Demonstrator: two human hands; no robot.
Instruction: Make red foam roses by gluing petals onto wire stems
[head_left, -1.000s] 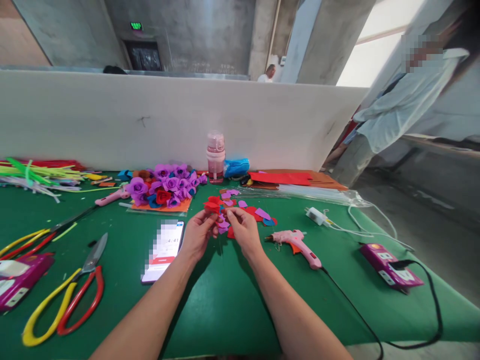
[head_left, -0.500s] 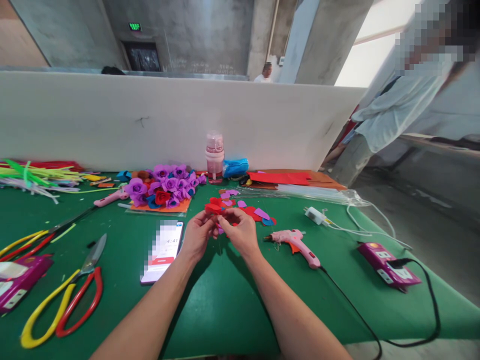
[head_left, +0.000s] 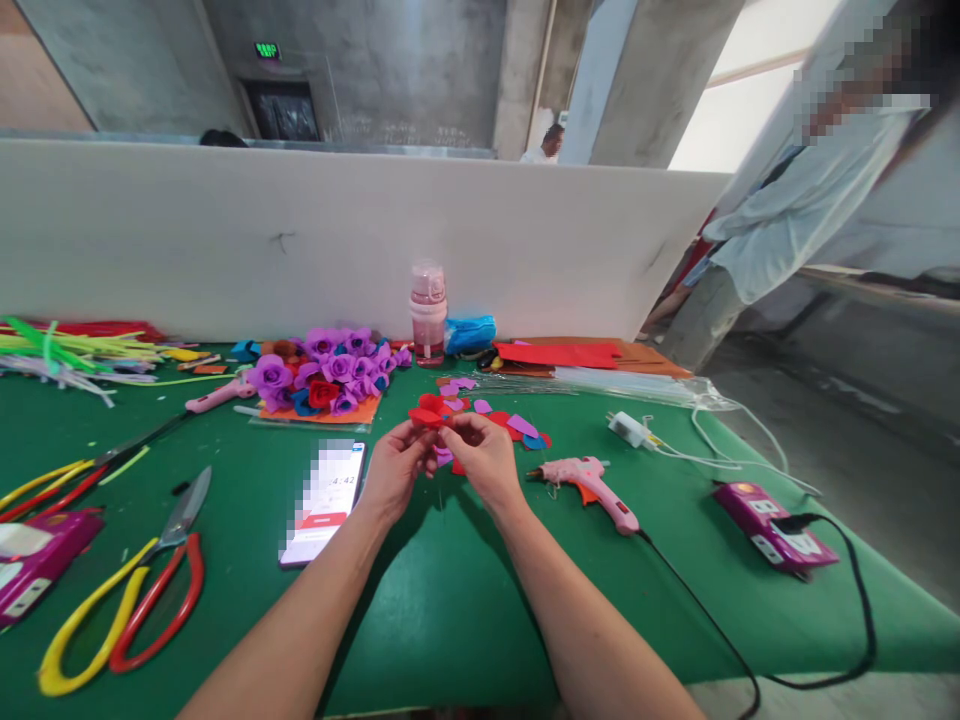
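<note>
My left hand (head_left: 394, 470) and my right hand (head_left: 484, 458) meet above the green table (head_left: 450, 600), fingers pinched together on a small red foam flower (head_left: 426, 412). Loose red, purple and blue foam petals (head_left: 517, 425) lie on the cloth just behind my hands. A pink glue gun (head_left: 592, 482) lies to the right of my right hand, its black cord trailing off the front edge. A phone (head_left: 324, 490) lies face up left of my left hand.
A heap of purple foam roses (head_left: 330, 370) and a pink bottle (head_left: 429, 315) stand by the white partition (head_left: 225, 240). Scissors (head_left: 127, 600), pipe cleaners (head_left: 75, 350) and a purple box (head_left: 34, 560) are at left. A purple power strip (head_left: 776, 535) is at right. A person in white (head_left: 795, 210) stands beyond the table's right end.
My right hand has closed in against my left, its fingers now pinching the red flower together with the left. The rest of the table is unchanged.
</note>
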